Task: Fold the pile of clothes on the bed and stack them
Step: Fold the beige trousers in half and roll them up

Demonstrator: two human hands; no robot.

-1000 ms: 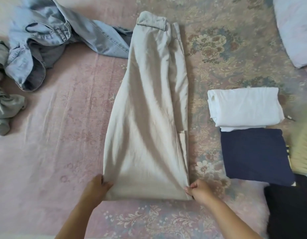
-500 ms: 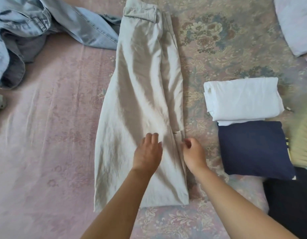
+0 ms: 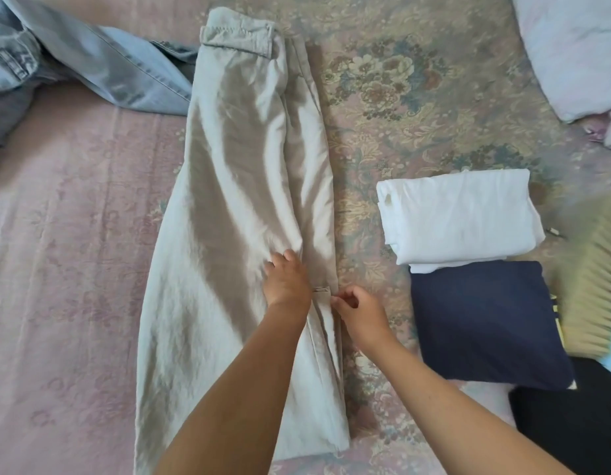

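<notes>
Lying lengthwise in the middle of the floral bedspread, the beige trousers are seen folded leg over leg, with the waistband at the far end. The left hand is laid on the cloth near the right edge, its fingers relaxed and pressing down. The right hand is placed just beside it, and the edge of the trousers is pinched between its curled fingers. To the right, well apart, a folded white garment, a folded navy garment and a black garment are laid in a row. Light blue jeans are left unfolded at the far left, touching the trousers.
</notes>
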